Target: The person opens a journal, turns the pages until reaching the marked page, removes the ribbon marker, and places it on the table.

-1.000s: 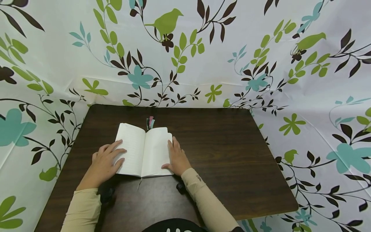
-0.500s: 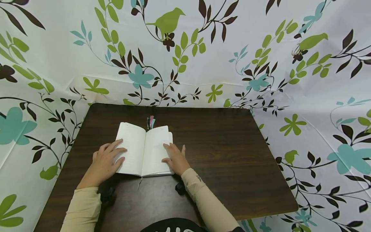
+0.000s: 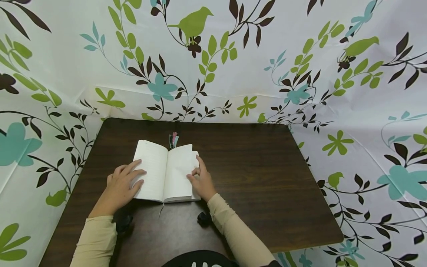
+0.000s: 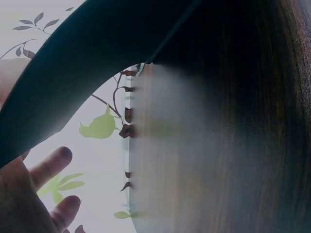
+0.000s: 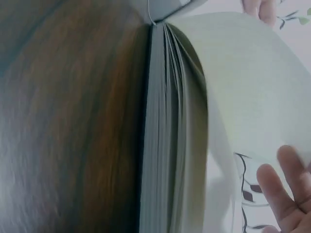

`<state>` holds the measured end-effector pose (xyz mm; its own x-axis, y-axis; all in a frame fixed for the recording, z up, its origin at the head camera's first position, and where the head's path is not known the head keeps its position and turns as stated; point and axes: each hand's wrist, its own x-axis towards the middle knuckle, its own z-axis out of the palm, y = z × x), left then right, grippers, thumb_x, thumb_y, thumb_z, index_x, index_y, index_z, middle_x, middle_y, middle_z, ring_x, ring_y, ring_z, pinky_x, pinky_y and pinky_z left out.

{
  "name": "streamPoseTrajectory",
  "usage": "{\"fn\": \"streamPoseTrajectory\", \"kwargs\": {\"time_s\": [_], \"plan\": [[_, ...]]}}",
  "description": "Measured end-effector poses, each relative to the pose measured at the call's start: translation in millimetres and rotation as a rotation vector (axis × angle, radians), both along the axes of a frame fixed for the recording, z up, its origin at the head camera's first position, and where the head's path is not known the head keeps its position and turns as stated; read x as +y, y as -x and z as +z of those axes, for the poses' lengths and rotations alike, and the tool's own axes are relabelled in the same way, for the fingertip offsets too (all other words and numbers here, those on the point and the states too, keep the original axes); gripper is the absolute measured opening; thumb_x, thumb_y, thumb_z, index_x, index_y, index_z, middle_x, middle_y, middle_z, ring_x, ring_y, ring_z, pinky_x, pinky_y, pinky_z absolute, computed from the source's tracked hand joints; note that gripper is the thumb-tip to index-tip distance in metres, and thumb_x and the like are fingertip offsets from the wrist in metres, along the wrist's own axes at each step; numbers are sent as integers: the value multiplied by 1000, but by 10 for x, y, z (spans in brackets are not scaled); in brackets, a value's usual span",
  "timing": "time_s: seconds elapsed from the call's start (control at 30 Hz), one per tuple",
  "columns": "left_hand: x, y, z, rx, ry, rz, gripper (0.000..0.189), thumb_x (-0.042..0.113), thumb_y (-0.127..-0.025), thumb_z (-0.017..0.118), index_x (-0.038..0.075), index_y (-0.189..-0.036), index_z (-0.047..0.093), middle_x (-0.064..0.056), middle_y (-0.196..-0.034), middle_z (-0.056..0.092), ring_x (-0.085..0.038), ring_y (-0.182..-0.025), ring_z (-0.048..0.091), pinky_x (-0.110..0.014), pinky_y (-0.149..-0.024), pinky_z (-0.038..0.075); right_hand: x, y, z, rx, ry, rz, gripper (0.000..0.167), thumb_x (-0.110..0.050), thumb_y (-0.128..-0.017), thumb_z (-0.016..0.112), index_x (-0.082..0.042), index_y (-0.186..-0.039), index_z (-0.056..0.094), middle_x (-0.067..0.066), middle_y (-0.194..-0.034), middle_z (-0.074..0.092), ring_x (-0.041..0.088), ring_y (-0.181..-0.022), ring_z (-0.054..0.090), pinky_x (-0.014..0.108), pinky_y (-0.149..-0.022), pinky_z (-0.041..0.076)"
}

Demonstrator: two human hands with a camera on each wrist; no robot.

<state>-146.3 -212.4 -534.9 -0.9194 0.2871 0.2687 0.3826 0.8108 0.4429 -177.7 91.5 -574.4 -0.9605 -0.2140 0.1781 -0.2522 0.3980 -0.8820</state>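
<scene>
An open notebook with pale pages lies on the table, left of its middle. My left hand rests along the outer edge of the left page, fingers spread over it. At the right page's outer edge, my right hand pinches the page between thumb and curled fingers, its index finger pointing up along the edge. The right wrist view shows a page arched up from the page block, with fingertips near it. Only part of the left hand appears in the left wrist view.
Colored bookmark ends stick out past the notebook's top, and a thin ribbon hangs from the bottom of its spine. The dark wooden table stretches to the right. A patterned curtain surrounds it at the back and sides.
My right hand has gone from lying along the right edge, to fingers on the page, to pinching its edge. The right page's lower corner has lifted. The left hand stays put.
</scene>
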Motion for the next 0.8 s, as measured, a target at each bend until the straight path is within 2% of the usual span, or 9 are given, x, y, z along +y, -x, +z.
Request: {"fn": "streamPoseTrajectory", "kwargs": {"time_s": [0.1,0.17,0.23,0.4,0.47,0.53,0.63,0.73,0.8], "plan": [[-1,2,6,-6,3,2,29,12,-93,71,12,-121,70,-16,-155,42,-50,-126,38,-74,-88,29,-65,-26,13,-113,129,38,89,-19,-103,61,-13,-163,-5,15,-111,73,19,-108,67,41,-105,45],[1,5,7,-12,4,1,28,13,-93,70,12,-121,70,-16,-155,42,-50,-126,37,-75,-88,29,-103,-53,16,-177,199,91,90,-23,-106,55,-16,-162,-16,22,-129,66,23,-122,63,40,-106,46],[4,9,6,-19,3,2,27,15,-94,69,12,-121,70,-16,-155,42,-51,-126,37,-76,-89,29,-147,-72,17,-210,237,154,88,-27,-108,50,-18,-160,-20,24,-141,57,26,-131,57,41,-108,44],[5,12,-8,-36,9,16,27,22,-98,68,11,-122,70,-17,-155,42,-51,-128,36,-76,-89,28,-295,-130,22,-222,180,313,87,-44,-108,41,-16,-159,-23,23,-153,43,23,-140,47,32,-111,40],[-3,7,-15,-41,10,21,30,24,-99,66,10,-125,67,-16,-155,41,-51,-128,36,-75,-89,28,-358,-166,13,-196,100,368,87,-47,-108,39,-12,-159,-22,20,-156,40,20,-142,43,30,-112,38],[-12,2,-19,-47,-14,20,33,24,-102,62,8,-130,64,-16,-155,41,-51,-128,36,-74,-90,28,-418,-202,0,-143,-26,419,84,-44,-108,39,-8,-160,-16,13,-160,38,18,-145,38,31,-115,34],[-21,-4,-27,-54,-69,15,40,26,-107,50,7,-142,53,-18,-155,41,-51,-130,35,-73,-91,26,-487,-246,-28,-31,-252,477,73,-35,-109,43,-6,-163,4,6,-164,33,15,-149,31,39,-121,24],[-20,-3,-28,-69,-129,16,50,29,-110,42,8,-155,37,-23,-155,40,-52,-131,33,-73,-94,24,-529,-272,-59,79,-470,530,63,-35,-108,47,-11,-162,24,2,-167,27,13,-152,23,48,-122,19],[-19,3,-28,-74,-147,22,56,30,-109,43,9,-159,28,-26,-154,40,-53,-132,33,-73,-94,24,-537,-280,-84,149,-592,551,61,-39,-107,49,-15,-161,31,1,-168,23,15,-153,21,50,-122,20]]}}
